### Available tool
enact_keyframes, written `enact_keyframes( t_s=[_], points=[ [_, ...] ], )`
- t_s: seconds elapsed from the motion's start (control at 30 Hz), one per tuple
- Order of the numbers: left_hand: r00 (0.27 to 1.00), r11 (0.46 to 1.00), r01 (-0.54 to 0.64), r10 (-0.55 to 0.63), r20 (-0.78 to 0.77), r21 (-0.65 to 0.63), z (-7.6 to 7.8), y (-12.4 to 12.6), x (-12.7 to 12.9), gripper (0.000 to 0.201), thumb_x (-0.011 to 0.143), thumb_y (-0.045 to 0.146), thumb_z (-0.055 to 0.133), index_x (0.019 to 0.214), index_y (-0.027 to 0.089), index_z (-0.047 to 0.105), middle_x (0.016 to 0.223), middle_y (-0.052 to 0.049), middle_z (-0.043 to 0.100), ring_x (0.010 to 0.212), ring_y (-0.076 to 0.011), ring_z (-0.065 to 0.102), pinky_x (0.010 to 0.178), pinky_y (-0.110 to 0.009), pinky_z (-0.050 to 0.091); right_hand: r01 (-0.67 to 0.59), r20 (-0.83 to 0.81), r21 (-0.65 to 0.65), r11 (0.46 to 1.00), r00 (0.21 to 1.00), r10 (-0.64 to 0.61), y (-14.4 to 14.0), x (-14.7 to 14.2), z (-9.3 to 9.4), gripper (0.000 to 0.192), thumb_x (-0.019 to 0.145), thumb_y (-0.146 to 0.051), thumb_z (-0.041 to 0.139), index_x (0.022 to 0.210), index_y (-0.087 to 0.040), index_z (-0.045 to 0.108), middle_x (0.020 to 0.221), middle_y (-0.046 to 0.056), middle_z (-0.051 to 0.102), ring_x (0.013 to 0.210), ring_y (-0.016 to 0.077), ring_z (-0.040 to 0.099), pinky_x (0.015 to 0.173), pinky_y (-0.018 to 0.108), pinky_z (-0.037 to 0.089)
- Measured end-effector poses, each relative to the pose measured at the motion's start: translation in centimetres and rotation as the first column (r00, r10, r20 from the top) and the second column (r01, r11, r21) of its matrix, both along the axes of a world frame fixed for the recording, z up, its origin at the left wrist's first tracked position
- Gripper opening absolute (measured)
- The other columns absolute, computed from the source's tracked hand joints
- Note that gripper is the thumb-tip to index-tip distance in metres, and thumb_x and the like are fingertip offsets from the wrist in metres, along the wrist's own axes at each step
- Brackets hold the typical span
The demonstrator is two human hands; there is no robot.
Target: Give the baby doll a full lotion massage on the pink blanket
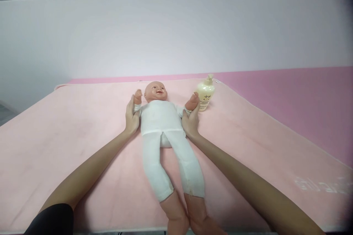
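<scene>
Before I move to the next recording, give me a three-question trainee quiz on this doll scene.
1. True or false: the doll lies face down on the pink mat.
2. Multiple choice: the pump bottle stands nearest to which of the person's hands? A) left hand B) right hand C) equally near both
3. Fill in: each of the person's hands grips one of the doll's ____.

Key
1. False: it lies on its back, face up, in a white suit.
2. B: the bottle stands upright just beyond the right hand, by the doll's raised arm.
3. Arms: both hands close around the doll's arms near its wrists.
</scene>
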State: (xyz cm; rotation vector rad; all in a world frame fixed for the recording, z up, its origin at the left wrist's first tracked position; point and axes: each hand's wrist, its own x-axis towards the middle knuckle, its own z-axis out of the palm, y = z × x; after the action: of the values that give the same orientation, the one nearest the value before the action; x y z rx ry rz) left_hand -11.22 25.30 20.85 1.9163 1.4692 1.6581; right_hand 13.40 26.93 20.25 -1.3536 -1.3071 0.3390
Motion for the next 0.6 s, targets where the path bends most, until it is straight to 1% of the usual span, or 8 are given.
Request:
enact_keyframes(
  t_s=[0.07, 0.13, 0.2, 0.27, 0.33, 0.47, 0.53, 0.6],
  points=[
    [0.996, 1.000, 0.020, -0.021, -0.091, -0.009, 0.4, -0.3, 0.3, 0.064, 0.080, 0.009, 0.041, 0.140, 0.028, 0.042, 0.144, -0.004, 0.043, 0.132, -0.0243, 0.039, 0.112, -0.046, 0.031, -0.053, 0.263, -0.008, 0.999, 0.963, 0.053, -0.4, 0.3, 0.5, 0.066, 0.081, -0.015, 0.040, 0.145, -0.025, 0.029, 0.123, 0.010, 0.055, 0.108, 0.0249, 0.055, 0.091, 0.041, 0.048],
    [0.975, 0.998, 0.062, -0.066, -0.213, -0.027, 0.6, -0.4, 0.5, 0.062, 0.074, 0.005, 0.038, 0.130, 0.027, 0.056, 0.137, -0.004, 0.050, 0.127, -0.0237, 0.044, 0.110, -0.047, 0.033, -0.109, 0.551, -0.050, 0.993, 0.826, 0.118, -0.6, 0.6, 0.8, 0.062, 0.082, -0.012, 0.036, 0.141, -0.030, 0.039, 0.117, 0.010, 0.056, 0.094, 0.0242, 0.057, 0.076, 0.036, 0.050],
    [0.959, 0.997, 0.076, -0.079, -0.273, -0.024, 0.6, -0.4, 0.5, 0.065, 0.071, 0.004, 0.036, 0.125, 0.027, 0.060, 0.132, -0.004, 0.053, 0.123, -0.0230, 0.047, 0.108, -0.047, 0.036, -0.120, 0.736, -0.066, 0.991, 0.664, 0.130, -0.6, 0.8, 0.9, 0.059, 0.084, -0.011, 0.035, 0.138, -0.033, 0.044, 0.116, 0.011, 0.056, 0.087, 0.0234, 0.055, 0.065, 0.032, 0.048],
    [0.959, 0.997, 0.073, -0.073, -0.276, -0.007, 0.6, -0.3, 0.4, 0.067, 0.068, 0.003, 0.035, 0.126, 0.027, 0.060, 0.129, -0.005, 0.054, 0.120, -0.0223, 0.048, 0.107, -0.046, 0.038, -0.112, 0.793, -0.036, 0.993, 0.601, 0.097, -0.6, 0.9, 0.9, 0.059, 0.085, -0.010, 0.036, 0.138, -0.033, 0.046, 0.116, 0.012, 0.055, 0.086, 0.0230, 0.053, 0.060, 0.029, 0.046],
    [0.957, 0.997, 0.081, -0.079, -0.279, -0.004, 0.6, -0.3, 0.4, 0.068, 0.068, 0.003, 0.035, 0.127, 0.026, 0.059, 0.127, -0.005, 0.055, 0.119, -0.0218, 0.048, 0.106, -0.044, 0.038, -0.122, 0.772, -0.019, 0.992, 0.629, 0.093, -0.5, 0.9, 0.9, 0.058, 0.084, -0.010, 0.037, 0.137, -0.031, 0.047, 0.114, 0.011, 0.056, 0.088, 0.0227, 0.053, 0.061, 0.029, 0.046],
    [0.969, 0.997, 0.078, -0.082, -0.233, -0.027, 0.9, -0.4, 0.5, 0.067, 0.073, 0.005, 0.038, 0.135, 0.027, 0.049, 0.131, -0.005, 0.053, 0.123, -0.0230, 0.046, 0.108, -0.044, 0.036, -0.177, 0.578, -0.058, 0.983, 0.796, 0.177, -0.5, 1.2, 1.1, 0.060, 0.081, -0.011, 0.039, 0.138, -0.026, 0.042, 0.119, 0.008, 0.058, 0.101, 0.0237, 0.056, 0.073, 0.033, 0.050],
    [0.990, 0.997, 0.061, -0.068, -0.120, -0.056, 0.8, -0.3, 0.5, 0.067, 0.078, 0.011, 0.044, 0.143, 0.027, 0.038, 0.139, -0.006, 0.048, 0.128, -0.0240, 0.043, 0.109, -0.043, 0.034, -0.165, 0.420, -0.089, 0.982, 0.888, 0.187, -0.4, 1.2, 1.1, 0.060, 0.080, -0.018, 0.045, 0.140, -0.024, 0.038, 0.121, 0.008, 0.059, 0.104, 0.0258, 0.057, 0.080, 0.038, 0.050],
    [0.998, 0.994, 0.057, -0.053, 0.040, -0.093, 0.4, 0.0, 0.3, 0.074, 0.083, 0.020, 0.050, 0.150, 0.028, 0.017, 0.143, -0.007, 0.043, 0.129, -0.0231, 0.043, 0.108, -0.042, 0.036, -0.110, 0.205, -0.130, 0.985, 0.969, 0.135, -0.4, 0.9, 0.7, 0.060, 0.080, -0.032, 0.053, 0.136, -0.020, 0.039, 0.116, 0.010, 0.061, 0.101, 0.0279, 0.059, 0.083, 0.043, 0.050]
  ],
)
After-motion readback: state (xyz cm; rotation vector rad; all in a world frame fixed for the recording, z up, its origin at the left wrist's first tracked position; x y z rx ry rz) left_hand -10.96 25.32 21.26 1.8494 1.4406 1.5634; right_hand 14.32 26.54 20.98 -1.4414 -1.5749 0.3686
